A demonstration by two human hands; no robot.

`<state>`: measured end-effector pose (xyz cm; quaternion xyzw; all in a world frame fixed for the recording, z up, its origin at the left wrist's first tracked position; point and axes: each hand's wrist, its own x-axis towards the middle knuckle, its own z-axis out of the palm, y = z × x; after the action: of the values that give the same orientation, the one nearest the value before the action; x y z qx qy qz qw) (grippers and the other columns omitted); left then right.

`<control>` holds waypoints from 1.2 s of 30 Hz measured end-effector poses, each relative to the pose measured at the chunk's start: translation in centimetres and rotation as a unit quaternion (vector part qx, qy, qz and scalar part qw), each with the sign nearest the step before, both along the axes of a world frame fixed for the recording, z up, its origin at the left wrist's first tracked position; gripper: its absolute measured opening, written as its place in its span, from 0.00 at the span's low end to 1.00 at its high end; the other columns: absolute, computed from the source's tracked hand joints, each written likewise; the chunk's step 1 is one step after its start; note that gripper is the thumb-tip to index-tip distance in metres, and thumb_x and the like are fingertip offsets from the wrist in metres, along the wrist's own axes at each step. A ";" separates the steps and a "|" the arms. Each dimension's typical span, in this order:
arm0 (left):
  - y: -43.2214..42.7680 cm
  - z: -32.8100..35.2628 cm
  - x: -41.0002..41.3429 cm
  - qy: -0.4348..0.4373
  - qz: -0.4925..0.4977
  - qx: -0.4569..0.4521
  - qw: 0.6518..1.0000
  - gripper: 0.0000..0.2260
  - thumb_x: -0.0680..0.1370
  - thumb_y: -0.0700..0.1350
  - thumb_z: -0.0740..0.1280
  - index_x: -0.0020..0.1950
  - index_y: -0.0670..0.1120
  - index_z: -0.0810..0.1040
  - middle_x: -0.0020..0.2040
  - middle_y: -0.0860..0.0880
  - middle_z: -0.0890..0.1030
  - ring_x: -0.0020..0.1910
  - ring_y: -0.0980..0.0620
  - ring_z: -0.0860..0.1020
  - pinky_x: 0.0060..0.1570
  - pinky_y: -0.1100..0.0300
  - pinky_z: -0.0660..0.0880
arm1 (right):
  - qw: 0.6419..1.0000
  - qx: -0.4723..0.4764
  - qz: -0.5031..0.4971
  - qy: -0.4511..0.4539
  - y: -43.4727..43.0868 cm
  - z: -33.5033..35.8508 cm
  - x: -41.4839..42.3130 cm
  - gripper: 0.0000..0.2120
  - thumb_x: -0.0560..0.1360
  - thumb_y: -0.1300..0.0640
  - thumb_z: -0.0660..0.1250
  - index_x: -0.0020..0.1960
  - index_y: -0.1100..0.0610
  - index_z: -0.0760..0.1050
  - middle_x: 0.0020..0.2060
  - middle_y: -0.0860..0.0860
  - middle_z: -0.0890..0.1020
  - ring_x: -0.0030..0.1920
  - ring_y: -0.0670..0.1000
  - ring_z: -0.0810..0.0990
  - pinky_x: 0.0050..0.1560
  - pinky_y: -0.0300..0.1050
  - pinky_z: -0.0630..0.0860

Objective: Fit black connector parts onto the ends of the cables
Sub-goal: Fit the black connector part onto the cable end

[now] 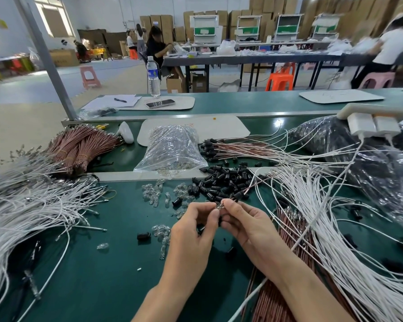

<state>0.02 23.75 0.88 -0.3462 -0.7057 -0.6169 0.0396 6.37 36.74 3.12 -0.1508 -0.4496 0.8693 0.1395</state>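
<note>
Left hand (196, 225) pinched, fingertips meeting those of right hand (244, 220) on small metal cable end (221, 206). Just beyond fingertips, pile of black connector parts (221, 182); right of fingers, white cables (312, 205) fanned across green table (102, 275).

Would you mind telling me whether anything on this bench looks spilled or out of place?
Yes: clear plastic parts lie scattered loose on the green mat, beside the black connector parts, while their clear bag lies open.
</note>
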 end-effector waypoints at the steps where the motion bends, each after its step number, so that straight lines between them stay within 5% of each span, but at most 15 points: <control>1: 0.0 0.0 0.0 0.003 -0.001 -0.002 1.000 0.03 0.81 0.53 0.66 0.54 0.60 0.77 0.48 0.63 0.83 0.48 0.61 0.83 0.46 0.73 0.75 | 1.000 -0.003 -0.003 -0.001 0.0 0.0 0.0 0.12 0.64 0.51 0.78 0.42 0.58 0.87 0.38 0.55 0.85 0.37 0.47 0.84 0.39 0.36 0.81; 20: -0.3 -0.8 -0.7 0.004 -0.010 -0.016 1.000 0.06 0.81 0.49 0.68 0.57 0.53 0.80 0.50 0.61 0.84 0.51 0.59 0.84 0.49 0.68 0.77 | 0.999 0.037 -0.014 0.002 -0.1 -0.5 -0.1 0.13 0.64 0.49 0.78 0.43 0.58 0.87 0.39 0.55 0.85 0.39 0.47 0.84 0.42 0.35 0.81; 36: -0.3 -0.6 -0.6 -0.008 -0.025 -0.001 1.000 0.05 0.80 0.51 0.68 0.55 0.58 0.80 0.48 0.60 0.85 0.50 0.58 0.84 0.48 0.67 0.78 | 1.000 -0.008 0.018 0.003 0.5 -0.8 -0.1 0.13 0.64 0.53 0.78 0.45 0.60 0.87 0.37 0.54 0.84 0.36 0.46 0.83 0.40 0.36 0.81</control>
<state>-0.57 23.41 0.24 -0.3589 -0.6977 -0.6198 0.0176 6.29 37.26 2.27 -0.1408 -0.4449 0.8758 0.1237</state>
